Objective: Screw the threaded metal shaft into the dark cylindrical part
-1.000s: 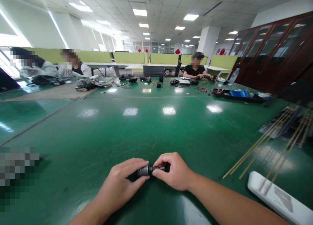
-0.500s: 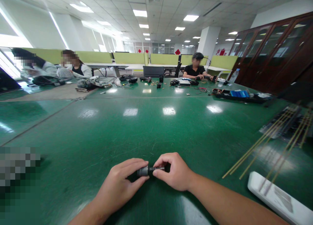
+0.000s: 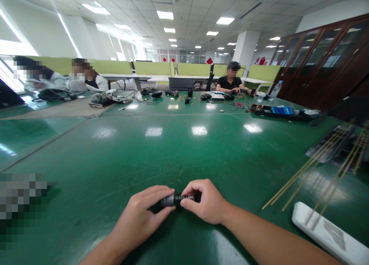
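**Both hands closed on a small black cylinder, low over the green surface**

Almost nothing has moved since the earlier frames: the two hands stay in the same place near the bottom edge of the view, and the small part between them has shifted only a touch to the left.

The left hand (image 3: 141, 215) has its grip closed around the thicker, dark end of a small black cylindrical part (image 3: 172, 199), thumb and fingertips wrapped over it. The right hand (image 3: 206, 201) pinches the thinner, ribbed end of the same part between thumb and curled forefinger. The part lies level between both hands, just above the green surface (image 3: 178, 149), close to the person's body; whether it touches the surface I cannot tell.

To the right, several thin brass-coloured rods (image 3: 305, 173) lie slanted across the surface, their near ends resting on a white flat device (image 3: 331, 234). Farther off sits a black tray with blue pieces (image 3: 281, 112). At the far end, a person in a black shirt (image 3: 230, 82) works at scattered small parts, and two more people (image 3: 83, 78) sit at the left.
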